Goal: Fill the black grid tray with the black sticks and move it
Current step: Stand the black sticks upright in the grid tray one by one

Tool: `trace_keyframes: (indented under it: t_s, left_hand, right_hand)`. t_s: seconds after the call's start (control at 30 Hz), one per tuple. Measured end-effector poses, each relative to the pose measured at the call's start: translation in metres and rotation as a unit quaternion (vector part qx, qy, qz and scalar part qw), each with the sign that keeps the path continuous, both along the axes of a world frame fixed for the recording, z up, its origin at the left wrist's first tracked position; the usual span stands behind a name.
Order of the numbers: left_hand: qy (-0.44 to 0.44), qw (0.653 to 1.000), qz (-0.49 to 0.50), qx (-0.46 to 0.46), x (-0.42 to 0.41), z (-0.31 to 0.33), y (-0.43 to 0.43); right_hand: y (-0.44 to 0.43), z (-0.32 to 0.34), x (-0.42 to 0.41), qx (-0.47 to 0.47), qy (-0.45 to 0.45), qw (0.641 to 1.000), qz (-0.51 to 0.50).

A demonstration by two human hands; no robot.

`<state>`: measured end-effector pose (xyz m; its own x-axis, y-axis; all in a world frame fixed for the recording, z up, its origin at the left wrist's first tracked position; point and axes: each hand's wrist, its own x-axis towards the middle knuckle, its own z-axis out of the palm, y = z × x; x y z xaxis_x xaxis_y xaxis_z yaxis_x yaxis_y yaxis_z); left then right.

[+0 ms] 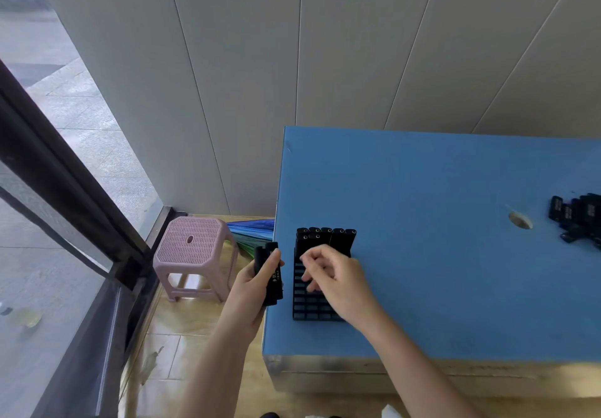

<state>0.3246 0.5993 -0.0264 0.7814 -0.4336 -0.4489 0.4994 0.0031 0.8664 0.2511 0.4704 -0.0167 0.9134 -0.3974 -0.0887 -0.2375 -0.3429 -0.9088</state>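
The black grid tray [309, 307] lies near the left edge of the blue table [422, 271]. Several black sticks [325, 238] stand upright in its far rows; the nearer cells show empty. My left hand [253, 290] grips a small bundle of black sticks [271, 274] just left of the tray, at the table's edge. Over the tray's middle my right hand [331, 277] hovers with its fingers curled, right behind the standing sticks; whether it pinches a stick is hidden by the fingers.
A pile of loose black sticks [579, 219] lies at the table's right edge, beside a round hole [520, 220] in the table top. A pink plastic stool [195, 255] and a folded umbrella [253, 232] are on the floor to the left, by a glass wall.
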Motion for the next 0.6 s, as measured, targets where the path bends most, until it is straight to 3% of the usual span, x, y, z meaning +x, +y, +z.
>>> trace_keyframes:
  t_s: [0.1, 0.3, 0.47, 0.6]
  left_hand:
    - [-0.016, 1.0, -0.003, -0.008, -0.003, 0.001, -0.006]
    - [-0.051, 0.998, 0.027, -0.02, -0.007, 0.003, -0.015]
    - [-0.072, 0.997, 0.029, -0.016, -0.006, 0.004, -0.015]
    - [-0.084, 0.996, 0.021, -0.008, -0.006, 0.005, -0.015]
  right_hand:
    - [0.011, 0.0, -0.004, 0.115, 0.07, 0.99, 0.035]
    - [0.02, -0.001, -0.003, 0.264, 0.079, 0.961, -0.008]
    - [0.017, 0.009, -0.003, 0.45, 0.118, 0.885, -0.005]
    - [0.014, 0.008, -0.004, 0.542, 0.115, 0.832, -0.018]
